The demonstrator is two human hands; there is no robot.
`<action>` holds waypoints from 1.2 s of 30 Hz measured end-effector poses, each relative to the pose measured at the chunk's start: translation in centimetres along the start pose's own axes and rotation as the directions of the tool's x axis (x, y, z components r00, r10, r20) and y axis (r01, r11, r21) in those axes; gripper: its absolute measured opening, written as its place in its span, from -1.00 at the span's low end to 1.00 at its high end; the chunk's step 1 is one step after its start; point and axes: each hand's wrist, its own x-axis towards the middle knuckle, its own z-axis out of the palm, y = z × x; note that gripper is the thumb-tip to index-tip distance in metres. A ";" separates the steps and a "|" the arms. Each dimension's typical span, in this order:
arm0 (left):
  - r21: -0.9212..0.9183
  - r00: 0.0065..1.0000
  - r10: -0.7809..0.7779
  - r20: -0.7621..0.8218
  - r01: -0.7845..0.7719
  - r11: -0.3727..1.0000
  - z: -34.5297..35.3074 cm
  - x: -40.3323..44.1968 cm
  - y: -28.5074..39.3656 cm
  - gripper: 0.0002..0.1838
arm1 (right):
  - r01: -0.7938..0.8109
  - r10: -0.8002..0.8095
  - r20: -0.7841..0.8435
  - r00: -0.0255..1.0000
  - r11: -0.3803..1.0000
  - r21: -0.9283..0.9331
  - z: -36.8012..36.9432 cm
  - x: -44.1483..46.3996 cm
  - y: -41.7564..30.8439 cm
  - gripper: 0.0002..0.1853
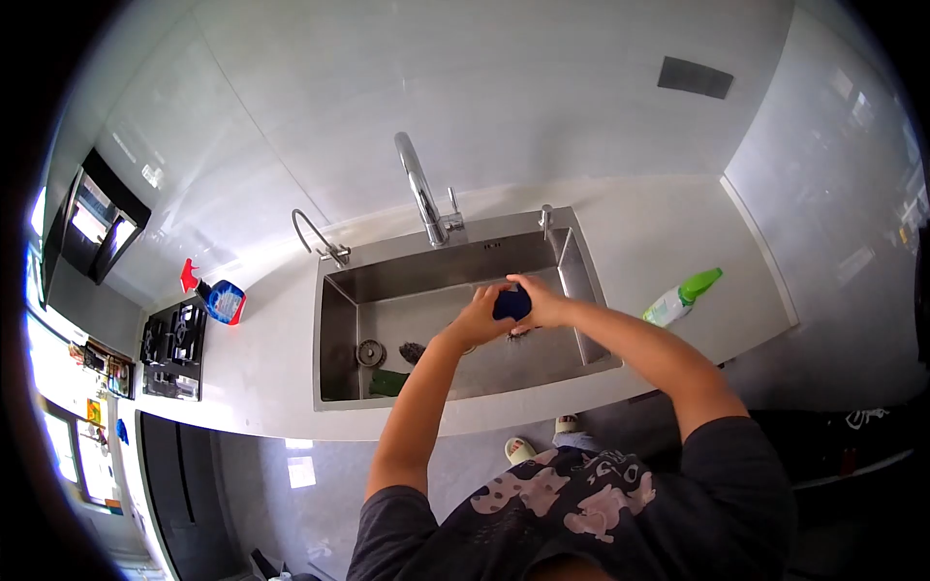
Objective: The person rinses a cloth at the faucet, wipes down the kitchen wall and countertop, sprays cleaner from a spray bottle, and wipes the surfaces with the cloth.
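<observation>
My left hand [479, 316] and right hand [545, 308] grip dark-blue object [511, 304] over stainless-steel sink [402, 315]; best I press evenly, hold it low.

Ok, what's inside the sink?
In the sink: a round metal piece, a dark clump, a green item. The left hand and right hand, holding a dark blue object, partly hide what's beneath.

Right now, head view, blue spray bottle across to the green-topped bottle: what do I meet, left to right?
Blue spray bottle → small curved tap → drain strainer → tall faucet → left hand → dark blue item → right hand → green-topped bottle.
</observation>
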 end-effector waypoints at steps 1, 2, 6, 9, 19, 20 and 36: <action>-0.117 1.000 0.018 0.004 -0.017 0.993 0.3 0.1 -0.8 -0.45 | -0.118 0.095 0.165 0.982 0.984 0.135 -2.2 -0.1 -1.2 -0.05; -0.118 1.000 0.014 -0.001 -0.014 0.993 0.2 0.2 -0.7 -0.45 | -0.252 0.162 0.336 0.928 0.937 0.243 -3.9 -0.2 -2.1 -0.03; -0.209 0.988 -0.032 -0.149 0.000 0.978 -1.2 0.0 1.9 -0.73 | -0.086 0.099 0.383 0.918 0.995 -0.051 -6.5 0.7 -0.7 -0.55; -0.354 0.968 0.021 -0.249 -0.112 0.928 0.3 1.1 -0.2 -0.72 | -0.009 -0.011 0.217 0.976 0.996 0.090 -7.7 1.9 0.5 -0.70; -0.160 0.894 -0.011 -0.447 -0.068 0.985 2.5 4.6 1.9 -0.59 | 0.056 -0.016 0.344 0.939 0.993 -0.108 -13.3 4.8 1.2 -0.79; -0.161 0.888 -0.024 -0.459 -0.056 0.985 2.5 4.7 1.7 -0.59 | 0.056 -0.074 0.259 0.963 0.996 0.075 -13.5 5.3 2.7 -0.79; -0.113 0.717 -0.568 -0.403 0.577 0.809 3.9 -7.1 -8.4 -0.67 | 0.136 -0.178 0.126 0.976 0.950 0.282 -6.6 26.6 8.2 -0.70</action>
